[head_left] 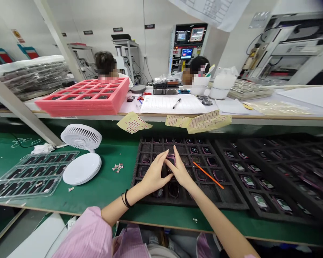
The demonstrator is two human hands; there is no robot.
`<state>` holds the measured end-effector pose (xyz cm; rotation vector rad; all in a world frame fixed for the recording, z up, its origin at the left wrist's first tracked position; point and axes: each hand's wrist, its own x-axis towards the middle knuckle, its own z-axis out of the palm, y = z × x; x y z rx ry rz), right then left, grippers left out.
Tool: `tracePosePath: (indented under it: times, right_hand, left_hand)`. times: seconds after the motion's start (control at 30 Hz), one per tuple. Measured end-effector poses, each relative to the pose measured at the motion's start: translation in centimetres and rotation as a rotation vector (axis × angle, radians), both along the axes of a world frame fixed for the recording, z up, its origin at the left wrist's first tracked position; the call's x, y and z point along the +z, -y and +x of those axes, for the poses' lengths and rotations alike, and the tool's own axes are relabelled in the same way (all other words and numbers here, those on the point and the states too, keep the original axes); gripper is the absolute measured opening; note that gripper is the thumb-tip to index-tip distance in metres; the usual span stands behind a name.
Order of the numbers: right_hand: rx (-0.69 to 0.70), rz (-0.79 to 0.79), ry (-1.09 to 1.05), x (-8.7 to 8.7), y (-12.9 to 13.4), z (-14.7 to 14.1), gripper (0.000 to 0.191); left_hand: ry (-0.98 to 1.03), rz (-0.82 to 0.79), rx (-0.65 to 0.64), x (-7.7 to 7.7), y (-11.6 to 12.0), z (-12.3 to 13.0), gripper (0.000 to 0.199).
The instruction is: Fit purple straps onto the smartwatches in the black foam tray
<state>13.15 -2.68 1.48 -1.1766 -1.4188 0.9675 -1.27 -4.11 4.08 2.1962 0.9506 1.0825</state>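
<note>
My left hand (156,173) and my right hand (179,170) meet over a black foam tray (235,195). Between their fingers is a smartwatch case (172,157) with a purplish-pink rim, mostly hidden by the fingers. The thumbs come close together below it. Around the hands, the tray's compartments hold several similar watch cases, such as a watch case (212,162) to the right. An orange stick (208,175) lies slantwise across the tray, just right of my right hand.
More black foam trays (254,179) with watch parts are at right. A white fan (82,168) and a clear plastic tray (29,179) of black pieces stand left. Above, a shelf holds a pink foam tray (83,107), a paper sheet (161,104) and a pen (177,103). Two people sit beyond.
</note>
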Motion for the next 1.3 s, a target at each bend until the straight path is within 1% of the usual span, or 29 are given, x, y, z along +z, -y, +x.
tracePosePath:
  times: [0.03, 0.1, 0.23, 0.33, 0.43, 0.5, 0.57, 0.67, 0.73, 0.8, 0.87, 0.93, 1.0, 1.17, 1.23, 1.3]
  right_hand:
    - [0.042, 0.011, 0.059, 0.0, -1.0, 0.6, 0.079]
    - [0.086, 0.021, 0.151, -0.3, -3.0, 1.4, 0.08]
    - [0.049, -0.036, 0.261, -1.2, -6.1, 1.4, 0.084]
    - [0.044, -0.084, 0.276, -1.9, -7.2, 1.2, 0.085]
    - [0.111, -0.106, 0.236, -2.3, -7.7, 1.4, 0.084]
    - [0.178, -0.114, 0.149, -2.1, -7.7, 2.1, 0.083]
    - [0.247, -0.179, -0.015, -1.6, -7.5, 3.0, 0.079]
    - [0.343, -0.355, -0.313, -0.4, -7.1, 4.6, 0.059]
    - [0.42, -0.442, -0.453, 0.3, -6.9, 5.3, 0.047]
    - [0.494, -0.495, -0.516, 0.7, -6.6, 5.6, 0.039]
    - [0.527, -0.532, -0.525, 0.7, -6.3, 5.6, 0.036]
    - [0.505, -0.553, -0.518, 0.6, -6.1, 5.4, 0.037]
    - [0.456, -0.561, -0.515, 0.3, -6.0, 5.1, 0.039]
    - [0.362, -0.555, -0.519, -0.2, -5.9, 4.7, 0.038]
    - [0.33, -0.535, -0.53, -0.2, -6.1, 4.9, 0.036]
    - [0.282, -0.499, -0.571, -0.1, -6.5, 5.3, 0.036]
  left_hand:
    - [-0.059, 0.028, -0.019, 0.1, -1.0, 0.5, 0.071]
    - [-0.158, 0.045, -0.014, -0.2, -3.1, 1.6, 0.068]
    - [-0.277, 0.022, 0.085, -1.7, -6.6, 3.7, 0.071]
    - [-0.266, 0.045, 0.12, -3.1, -8.4, 4.2, 0.075]
    - [-0.22, 0.091, 0.123, -4.0, -9.5, 3.7, 0.075]
    - [-0.191, 0.12, 0.118, -4.2, -9.7, 3.1, 0.072]
    - [-0.145, 0.15, 0.103, -4.0, -9.6, 2.5, 0.066]
    - [-0.061, 0.192, 0.062, -3.2, -9.0, 2.0, 0.059]
    - [-0.033, 0.217, 0.014, -2.7, -8.7, 2.1, 0.059]
    - [-0.022, 0.238, -0.04, -2.4, -8.4, 2.3, 0.06]
    - [-0.016, 0.241, -0.084, -2.5, -8.2, 2.4, 0.06]
    - [-0.012, 0.206, -0.113, -2.6, -8.1, 2.5, 0.06]
    - [-0.015, 0.136, -0.139, -2.6, -8.0, 2.4, 0.058]
    - [-0.026, -0.044, -0.212, -2.1, -8.3, 1.9, 0.06]
    - [0.008, -0.094, -0.221, -1.9, -8.8, 1.6, 0.064]
    - [0.106, -0.174, -0.198, -1.9, -9.3, 1.5, 0.067]
